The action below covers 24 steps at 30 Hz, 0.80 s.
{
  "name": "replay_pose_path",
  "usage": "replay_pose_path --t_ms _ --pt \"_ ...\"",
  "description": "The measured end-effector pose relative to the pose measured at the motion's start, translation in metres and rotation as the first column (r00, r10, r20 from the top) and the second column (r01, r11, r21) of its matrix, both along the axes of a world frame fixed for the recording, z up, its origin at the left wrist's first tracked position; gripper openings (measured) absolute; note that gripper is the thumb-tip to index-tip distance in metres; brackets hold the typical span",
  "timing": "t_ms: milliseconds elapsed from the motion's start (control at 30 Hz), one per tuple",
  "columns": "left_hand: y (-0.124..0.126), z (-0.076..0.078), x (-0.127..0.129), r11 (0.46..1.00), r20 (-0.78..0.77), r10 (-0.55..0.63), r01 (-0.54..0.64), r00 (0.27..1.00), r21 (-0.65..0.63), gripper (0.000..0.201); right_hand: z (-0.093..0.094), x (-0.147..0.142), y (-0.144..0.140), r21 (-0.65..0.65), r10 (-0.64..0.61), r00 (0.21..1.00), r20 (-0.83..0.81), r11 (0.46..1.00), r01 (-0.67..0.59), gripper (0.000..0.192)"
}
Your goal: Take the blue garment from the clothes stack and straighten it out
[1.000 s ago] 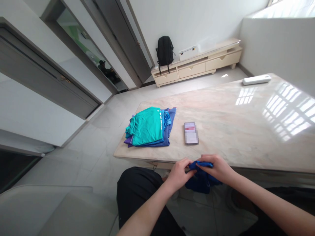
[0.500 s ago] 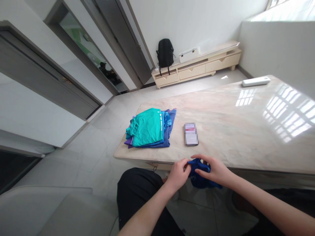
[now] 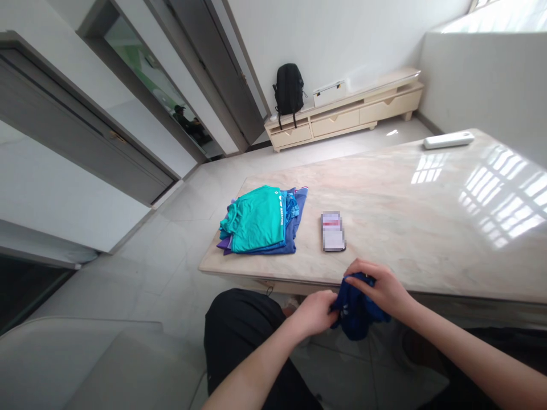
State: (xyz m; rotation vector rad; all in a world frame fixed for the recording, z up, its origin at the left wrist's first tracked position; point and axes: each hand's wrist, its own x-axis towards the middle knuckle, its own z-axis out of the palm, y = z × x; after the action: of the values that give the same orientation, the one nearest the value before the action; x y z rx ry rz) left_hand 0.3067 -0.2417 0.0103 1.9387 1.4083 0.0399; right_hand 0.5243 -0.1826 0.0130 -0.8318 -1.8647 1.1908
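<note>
Both hands pinch a bunched dark blue garment [image 3: 354, 310] at the worktop's [image 3: 427, 228] near edge.
Left hand [image 3: 314, 312] grips its lower left, right hand [image 3: 380, 287] its top; bundle hangs downward, no clear long axis.

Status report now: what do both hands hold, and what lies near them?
Left hand and right hand both grip the dark blue garment below the table edge. Phone and folded clothes stack lie beyond.
</note>
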Motion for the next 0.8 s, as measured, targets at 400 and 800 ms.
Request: replay_pose_path --t_ms 400,800 --pt "0.022 0.025 -0.044 0.987 -0.073 0.14 -0.133 0.987 0.093 0.04 0.012 0.044 0.038 -0.104 -0.296 0.951 0.086 0.947 0.304 0.035" --pt "0.028 0.039 -0.071 0.857 0.46 0.388 -0.496 0.799 0.138 0.028 0.022 0.055 0.04 0.022 -0.404 0.899 0.166 0.913 0.406 0.033"
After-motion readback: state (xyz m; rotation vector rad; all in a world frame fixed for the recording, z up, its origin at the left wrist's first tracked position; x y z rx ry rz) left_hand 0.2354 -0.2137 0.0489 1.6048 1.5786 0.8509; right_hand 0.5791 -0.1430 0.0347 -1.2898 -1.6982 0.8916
